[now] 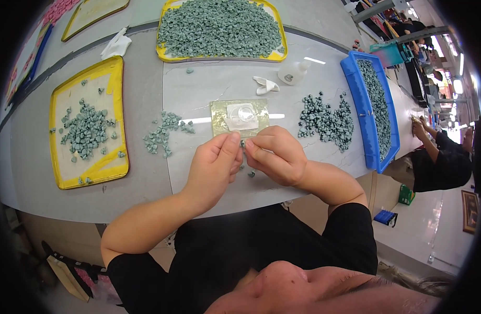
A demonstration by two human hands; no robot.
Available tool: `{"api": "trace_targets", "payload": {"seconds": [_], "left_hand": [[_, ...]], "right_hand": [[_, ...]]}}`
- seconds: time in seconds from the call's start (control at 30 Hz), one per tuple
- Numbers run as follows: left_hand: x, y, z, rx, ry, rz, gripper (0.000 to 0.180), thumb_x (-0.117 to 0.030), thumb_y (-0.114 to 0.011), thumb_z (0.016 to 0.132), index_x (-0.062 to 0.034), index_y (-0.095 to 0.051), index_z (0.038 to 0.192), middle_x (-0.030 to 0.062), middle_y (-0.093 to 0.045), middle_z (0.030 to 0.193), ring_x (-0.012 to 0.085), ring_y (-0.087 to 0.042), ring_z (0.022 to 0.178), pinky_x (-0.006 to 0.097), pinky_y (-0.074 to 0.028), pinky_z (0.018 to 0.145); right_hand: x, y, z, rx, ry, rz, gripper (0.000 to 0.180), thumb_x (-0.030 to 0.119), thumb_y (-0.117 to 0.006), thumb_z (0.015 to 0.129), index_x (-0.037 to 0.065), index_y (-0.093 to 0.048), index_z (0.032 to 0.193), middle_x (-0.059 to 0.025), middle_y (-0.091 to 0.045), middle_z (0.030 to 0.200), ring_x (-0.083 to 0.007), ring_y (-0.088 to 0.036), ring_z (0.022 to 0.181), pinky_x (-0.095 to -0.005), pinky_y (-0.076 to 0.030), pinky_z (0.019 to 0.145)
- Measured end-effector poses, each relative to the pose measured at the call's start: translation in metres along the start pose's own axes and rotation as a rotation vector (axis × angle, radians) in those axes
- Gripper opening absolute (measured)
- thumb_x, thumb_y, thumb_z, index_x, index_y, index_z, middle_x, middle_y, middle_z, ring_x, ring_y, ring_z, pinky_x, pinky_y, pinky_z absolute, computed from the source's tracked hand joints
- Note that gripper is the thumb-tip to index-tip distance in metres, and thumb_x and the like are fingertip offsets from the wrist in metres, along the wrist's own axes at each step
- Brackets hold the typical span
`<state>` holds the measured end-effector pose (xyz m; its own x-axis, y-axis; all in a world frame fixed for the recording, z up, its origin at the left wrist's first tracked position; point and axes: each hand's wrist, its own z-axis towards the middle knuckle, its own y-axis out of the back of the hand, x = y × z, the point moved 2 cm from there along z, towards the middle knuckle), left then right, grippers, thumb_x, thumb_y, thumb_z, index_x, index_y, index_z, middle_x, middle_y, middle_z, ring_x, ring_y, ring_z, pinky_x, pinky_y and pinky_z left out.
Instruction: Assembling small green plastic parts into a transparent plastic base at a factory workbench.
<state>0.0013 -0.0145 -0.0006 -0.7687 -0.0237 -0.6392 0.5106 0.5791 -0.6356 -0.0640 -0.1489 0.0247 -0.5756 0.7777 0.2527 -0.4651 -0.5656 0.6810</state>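
My left hand (215,158) and my right hand (278,155) meet near the table's front edge, fingers pinched. Between their fingertips shows a small grey-green piece (242,144) with a dark part; its exact kind is too small to make out. Just beyond the hands lies a greenish square pad (218,116) bearing a white paper or cloth piece (235,124) and a clear round dish (245,113). A couple of loose grey-green pieces (251,174) rest below my right hand. Loose piles of such pieces lie to the left (164,133) and, with dark parts, to the right (327,123).
A yellow-rimmed tray (126,125) with pieces stands left, and a heaped yellow-rimmed tray (160,52) at the far side. A blue bin (362,112) of pieces stands right. Beyond the pad are a white bottle (293,73) and crumpled white cloth (265,86). Another person (442,162) works far right.
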Motion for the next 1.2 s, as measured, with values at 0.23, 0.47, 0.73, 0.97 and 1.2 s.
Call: {"api": "trace_targets", "payload": {"seconds": [0.23,0.47,0.73,0.97,1.2], "left_hand": [[0.006,0.002,0.003,-0.049,-0.244,0.204,0.031,-0.027,-0.042,0.095,-0.0055,-0.046,0.073,-0.0042,-0.041,0.061,0.0029,-0.035,0.055,0.019,-0.031,0.049],[-0.002,0.0,0.001,-0.106,-0.333,0.385,0.029,-0.024,-0.045,0.094,-0.0024,-0.05,0.077,-0.0029,-0.046,0.064,0.0041,-0.038,0.059,0.02,-0.034,0.053],[0.001,-0.005,0.002,-0.094,-0.387,0.49,0.026,-0.024,-0.046,0.094,-0.0017,-0.055,0.085,-0.0034,-0.046,0.063,0.0042,-0.038,0.058,0.02,-0.033,0.051],[-0.003,-0.014,-0.005,-0.025,-0.188,0.298,0.029,-0.027,-0.044,0.094,-0.0067,-0.047,0.074,-0.005,-0.037,0.058,0.0024,-0.029,0.049,0.019,-0.024,0.042],[-0.005,-0.015,-0.007,-0.023,-0.039,0.293,0.024,-0.024,-0.043,0.094,-0.0068,-0.046,0.078,-0.0033,-0.038,0.06,0.0032,-0.028,0.048,0.019,-0.021,0.041]], "right_hand": [[-0.003,-0.002,-0.001,-0.003,-0.022,0.072,0.024,-0.01,-0.068,0.061,-0.007,-0.061,0.084,-0.0135,-0.058,0.082,-0.0241,-0.056,0.063,-0.0308,-0.047,0.054],[-0.004,0.002,-0.001,-0.087,-0.293,0.214,0.027,-0.012,-0.067,0.063,-0.004,-0.061,0.088,-0.0124,-0.059,0.082,-0.0198,-0.058,0.065,-0.0269,-0.048,0.055],[-0.003,0.007,-0.004,-0.097,-0.22,0.168,0.027,-0.012,-0.066,0.063,-0.003,-0.06,0.088,-0.013,-0.06,0.083,-0.0208,-0.059,0.066,-0.0261,-0.047,0.054],[-0.018,0.045,0.011,0.26,-0.381,0.257,0.021,-0.004,-0.065,0.07,0.0,-0.06,0.09,-0.0123,-0.06,0.083,-0.0246,-0.06,0.07,-0.0302,-0.048,0.06],[-0.07,0.087,-0.026,0.437,-0.928,-0.425,0.013,0.005,-0.056,0.08,0.003,-0.06,0.092,-0.0129,-0.058,0.091,-0.0302,-0.057,0.083,-0.0339,-0.046,0.074]]}}
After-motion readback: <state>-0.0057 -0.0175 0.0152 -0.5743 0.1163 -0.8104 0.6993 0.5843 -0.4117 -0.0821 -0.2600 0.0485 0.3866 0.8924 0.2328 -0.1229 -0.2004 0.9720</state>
